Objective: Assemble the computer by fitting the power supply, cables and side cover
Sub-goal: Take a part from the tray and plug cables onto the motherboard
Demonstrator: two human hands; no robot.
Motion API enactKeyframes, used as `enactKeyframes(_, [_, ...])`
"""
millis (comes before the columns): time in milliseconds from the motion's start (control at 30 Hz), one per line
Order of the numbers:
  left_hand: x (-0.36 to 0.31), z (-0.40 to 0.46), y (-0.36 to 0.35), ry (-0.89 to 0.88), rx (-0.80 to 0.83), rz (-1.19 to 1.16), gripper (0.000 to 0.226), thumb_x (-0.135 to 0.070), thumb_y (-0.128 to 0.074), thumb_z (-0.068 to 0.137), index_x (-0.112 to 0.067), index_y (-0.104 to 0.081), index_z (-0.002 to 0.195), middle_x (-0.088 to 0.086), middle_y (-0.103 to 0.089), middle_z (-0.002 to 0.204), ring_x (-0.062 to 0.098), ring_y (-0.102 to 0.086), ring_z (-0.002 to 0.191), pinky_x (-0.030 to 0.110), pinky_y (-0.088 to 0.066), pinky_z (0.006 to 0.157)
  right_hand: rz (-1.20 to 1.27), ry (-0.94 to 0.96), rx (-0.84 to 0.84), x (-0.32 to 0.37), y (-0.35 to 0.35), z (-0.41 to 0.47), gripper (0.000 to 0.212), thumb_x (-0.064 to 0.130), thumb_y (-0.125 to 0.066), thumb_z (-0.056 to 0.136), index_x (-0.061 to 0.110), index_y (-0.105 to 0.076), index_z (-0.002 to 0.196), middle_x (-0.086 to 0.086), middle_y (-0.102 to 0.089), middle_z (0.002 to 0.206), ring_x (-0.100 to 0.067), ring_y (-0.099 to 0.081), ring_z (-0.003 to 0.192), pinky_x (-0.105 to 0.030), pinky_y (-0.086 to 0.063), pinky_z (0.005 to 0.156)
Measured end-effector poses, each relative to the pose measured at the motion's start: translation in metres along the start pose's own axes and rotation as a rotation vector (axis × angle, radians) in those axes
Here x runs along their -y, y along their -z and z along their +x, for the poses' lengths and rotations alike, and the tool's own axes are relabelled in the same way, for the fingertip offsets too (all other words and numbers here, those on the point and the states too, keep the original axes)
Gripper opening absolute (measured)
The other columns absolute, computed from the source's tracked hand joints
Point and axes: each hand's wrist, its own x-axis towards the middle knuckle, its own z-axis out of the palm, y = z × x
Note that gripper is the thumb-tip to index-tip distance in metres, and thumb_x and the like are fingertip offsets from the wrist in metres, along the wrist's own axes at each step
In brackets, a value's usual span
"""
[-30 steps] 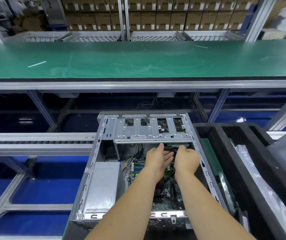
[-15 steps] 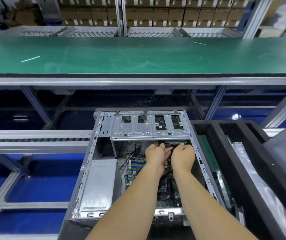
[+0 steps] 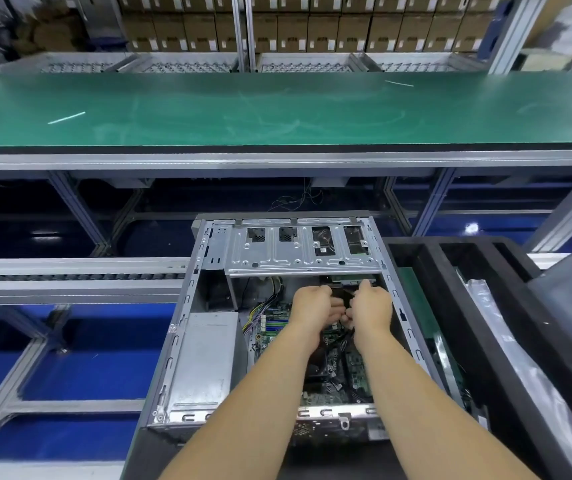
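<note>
Inside open computer case (image 3: 187,341), both hands meet just below drive cage (image 3: 298,251). Left hand (image 3: 312,310) and right hand (image 3: 372,306), fingers curled, pinch black cables (image 3: 345,296) between them above motherboard (image 3: 346,379). Power supply (image 3: 204,362) sits seated along case's left wall.
</note>
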Motion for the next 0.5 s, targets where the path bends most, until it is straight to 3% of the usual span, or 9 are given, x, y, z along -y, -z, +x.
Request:
enactKeyframes(67, [-0.008, -0.015, 0.012, 0.014, 0.089, 0.230, 0.017, -0.016, -0.047, 0.099, -0.008, -0.061, 0.093, 0.015, -0.072, 0.086, 0.022, -0.070, 0.072, 0.033, -0.059, 0.077, 0.176, -0.140, 0.114, 0.005, 0.008, -0.004, 0.031, 0.032, -0.045, 0.106, 0.009, -0.053, 0.087, -0.010, -0.052, 0.068, -0.020, -0.043, 0.051, -0.029, -0.039, 0.050])
enactKeyframes(133, [-0.011, -0.032, 0.026, 0.052, 0.225, 0.411, 0.021, -0.030, -0.053, 0.099, -0.012, -0.063, 0.097, 0.009, -0.072, 0.082, 0.016, -0.068, 0.069, 0.027, -0.057, 0.069, 0.343, -0.248, 0.214, 0.009, 0.014, -0.011, 0.031, 0.038, -0.049, 0.106, 0.009, -0.055, 0.095, -0.008, -0.055, 0.061, -0.019, -0.045, 0.049, -0.028, -0.041, 0.049])
enactKeyframes(200, [-0.010, -0.048, 0.036, 0.106, 0.396, 0.589, 0.027, -0.041, -0.056, 0.099, -0.016, -0.064, 0.104, 0.007, -0.075, 0.094, 0.015, -0.070, 0.082, 0.028, -0.058, 0.077, 0.417, -0.298, 0.291, 0.012, 0.019, -0.017, 0.034, 0.044, -0.052, 0.104, 0.011, -0.056, 0.099, -0.007, -0.062, 0.061, -0.020, -0.051, 0.054, -0.029, -0.043, 0.052])
enactKeyframes(267, [-0.004, -0.054, 0.040, 0.078, 0.540, 0.678, 0.016, -0.030, -0.057, 0.100, -0.014, -0.062, 0.099, 0.004, -0.076, 0.096, 0.016, -0.070, 0.089, 0.037, -0.056, 0.090, 0.367, -0.294, 0.352, 0.015, 0.027, -0.021, 0.038, 0.051, -0.051, 0.102, 0.014, -0.057, 0.106, -0.007, -0.069, 0.071, -0.021, -0.056, 0.062, -0.030, -0.045, 0.058])
enactKeyframes(300, [-0.001, -0.055, 0.040, 0.031, 0.551, 0.650, 0.010, -0.020, -0.057, 0.100, -0.013, -0.062, 0.095, 0.004, -0.074, 0.089, 0.017, -0.069, 0.085, 0.040, -0.056, 0.091, 0.295, -0.269, 0.381, 0.016, 0.032, -0.022, 0.041, 0.054, -0.049, 0.102, 0.015, -0.058, 0.111, -0.008, -0.072, 0.079, -0.022, -0.060, 0.067, -0.031, -0.047, 0.060])
enactKeyframes(367, [0.001, -0.054, 0.041, -0.062, 0.449, 0.440, 0.012, -0.011, -0.057, 0.099, -0.013, -0.065, 0.090, 0.004, -0.066, 0.076, 0.018, -0.065, 0.072, 0.038, -0.059, 0.077, 0.080, -0.187, 0.424, 0.016, 0.041, -0.026, 0.050, 0.063, -0.046, 0.100, 0.020, -0.057, 0.122, -0.008, -0.075, 0.094, -0.023, -0.068, 0.080, -0.035, -0.053, 0.066])
enactKeyframes(433, [0.000, -0.053, 0.044, -0.126, 0.315, 0.136, 0.013, -0.010, -0.057, 0.099, -0.011, -0.069, 0.093, 0.003, -0.062, 0.072, 0.016, -0.061, 0.065, 0.033, -0.057, 0.064, -0.100, -0.147, 0.516, 0.012, 0.048, -0.033, 0.063, 0.075, -0.047, 0.092, 0.022, -0.055, 0.124, -0.007, -0.078, 0.095, -0.025, -0.075, 0.086, -0.041, -0.059, 0.078])
enactKeyframes(500, [0.000, -0.050, 0.047, -0.193, 0.213, -0.008, 0.012, -0.010, -0.060, 0.098, -0.011, -0.071, 0.094, 0.002, -0.066, 0.074, 0.016, -0.063, 0.068, 0.033, -0.057, 0.064, -0.248, -0.142, 0.691, 0.009, 0.051, -0.045, 0.078, 0.087, -0.046, 0.082, 0.020, -0.062, 0.119, -0.004, -0.080, 0.094, -0.024, -0.077, 0.085, -0.042, -0.058, 0.083])
